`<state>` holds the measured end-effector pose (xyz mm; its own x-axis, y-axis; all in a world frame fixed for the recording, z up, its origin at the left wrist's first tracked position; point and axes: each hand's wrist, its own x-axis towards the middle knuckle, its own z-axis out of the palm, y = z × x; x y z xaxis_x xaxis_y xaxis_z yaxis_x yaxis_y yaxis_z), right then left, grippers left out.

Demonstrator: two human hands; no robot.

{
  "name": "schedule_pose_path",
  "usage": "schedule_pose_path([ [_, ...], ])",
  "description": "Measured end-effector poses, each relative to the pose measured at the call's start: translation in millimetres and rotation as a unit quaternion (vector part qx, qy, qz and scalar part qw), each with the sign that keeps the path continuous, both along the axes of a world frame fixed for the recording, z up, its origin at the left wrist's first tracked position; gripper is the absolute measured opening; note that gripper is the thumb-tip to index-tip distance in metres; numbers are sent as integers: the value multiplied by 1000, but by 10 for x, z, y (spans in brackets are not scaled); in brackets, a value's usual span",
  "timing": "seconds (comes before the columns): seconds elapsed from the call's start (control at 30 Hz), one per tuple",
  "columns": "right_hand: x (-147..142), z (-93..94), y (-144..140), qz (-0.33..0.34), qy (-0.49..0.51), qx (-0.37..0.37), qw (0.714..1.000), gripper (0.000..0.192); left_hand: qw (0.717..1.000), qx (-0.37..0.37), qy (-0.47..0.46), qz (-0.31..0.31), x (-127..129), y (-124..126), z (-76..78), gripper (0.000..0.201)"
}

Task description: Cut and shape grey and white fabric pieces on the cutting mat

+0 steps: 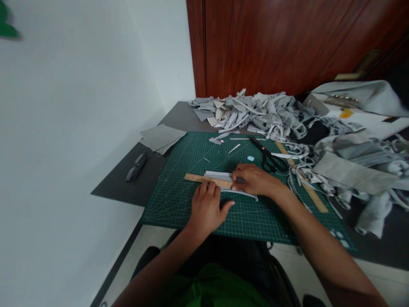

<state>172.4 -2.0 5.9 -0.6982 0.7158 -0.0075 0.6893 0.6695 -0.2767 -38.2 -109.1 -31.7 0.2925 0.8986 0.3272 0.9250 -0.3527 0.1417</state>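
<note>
- Left hand [207, 208] flat on green cutting mat [179, 200], fingers spread, pressing near edge of wooden ruler [207, 180]; nothing gripped.
- Right hand [254, 179] curled over ruler's right end, small dark tool [240, 180] pinched at fingertips, atop grey fabric strip [220, 175].
- Beyond ruler: black scissors [266, 155] on mat.
- Farthest: heap of grey offcuts [249, 113]; eyeglasses [136, 167] left of mat.

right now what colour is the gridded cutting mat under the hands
Dark green with pale grid lines, the cutting mat, clearest in the head view.
</note>
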Motion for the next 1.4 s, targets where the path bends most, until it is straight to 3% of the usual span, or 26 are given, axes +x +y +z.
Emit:
schedule_pose_path([
  [0.23, 43, 12, 27, -29, -13, 13, 999, 11, 996, 13, 13, 89, 15, -15, 29, 58],
  [0.4, 32, -15, -2, 31, 36, 1, 999, 15, 994, 11, 16, 105, 14, -12, 23, 58],
  [0.47, 21, -41, -16, 54, 61, -1, 997, 14, 997, 28, 7, 77, 3, 3, -3, 67],
  [0.57, 7, -82, -13, 73, 81, 8, 994, 15, 998, 37, 3, -53, -22, 42, -57, 90],
  [0.63, 8, -113, 13, 80, 89, 10, 993, 18, 991, 6, 3, -136, -36, 70, -88, 98],
  [0.7, 24, -151, 53, 89, 101, -6, 991, 19, 987, -28, -3, -156, -42, 91, -104, 99],
  [0.87, 63, -246, 145, 72, 128, -49, 988, 24, 992, -43, -11, -119, -24, 85, -67, 86],
  [1.1, -70, -223, 89, 56, 127, 20, 990, 29, 1000, -22, 2, -22, -4, 65, -3, 47],
  [1.2, -28, -174, 83, -5, 111, 23, 994, 28, 1000, -12, 2, 0, -15, 70, -2, 39],
  [1.3, 109, -127, 140, -72, 46, -28, 996, 28, 1000, -10, 10, 13, -18, 68, -3, 38],
  [1.4, 221, -92, 207, -61, 26, -82, 994, 14, 999, -13, 18, 27, -8, 67, -8, 39],
])
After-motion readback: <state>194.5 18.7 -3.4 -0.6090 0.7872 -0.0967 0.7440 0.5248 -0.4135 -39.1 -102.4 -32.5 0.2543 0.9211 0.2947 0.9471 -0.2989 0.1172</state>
